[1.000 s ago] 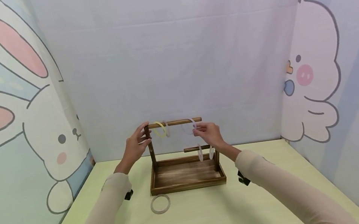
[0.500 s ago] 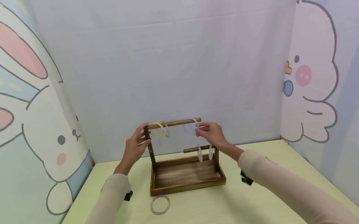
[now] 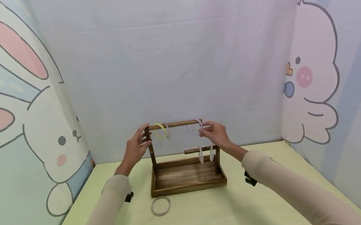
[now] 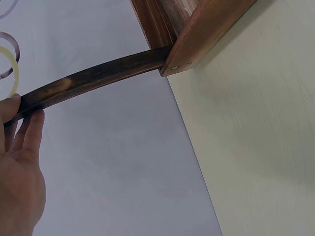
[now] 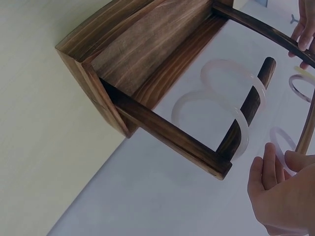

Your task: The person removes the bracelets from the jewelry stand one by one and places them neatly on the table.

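Near the right end of the upper bar (image 3: 182,123) of a dark wooden bangle stand (image 3: 152,152), my right hand (image 3: 216,133) pinches a pale purple bangle (image 5: 274,140) between thumb and fingers. The bar's end appears to lie within that ring. My left hand (image 3: 134,149) grips the top of the left post, its thumb and fingers on either side of the wood. Beside it on the upper bar hang a yellow bangle (image 3: 164,130) and a purplish, darker-marked bangle (image 5: 291,84). Two whitish translucent bangles (image 3: 201,154) hang from the short lower bar (image 3: 190,151).
A greyish bangle (image 3: 152,207) lies flat on the pale yellow table (image 3: 194,221), in front of the stand's left corner. The stand's base is a shallow tray (image 3: 190,188). Behind it hangs a plain backdrop (image 3: 175,71); cartoon-printed curtains (image 3: 43,134) flank both sides.
My right hand has moved slightly rightward, bringing the pale purple bangle along the upper bar to its right end. The left hand keeps its hold on the post.
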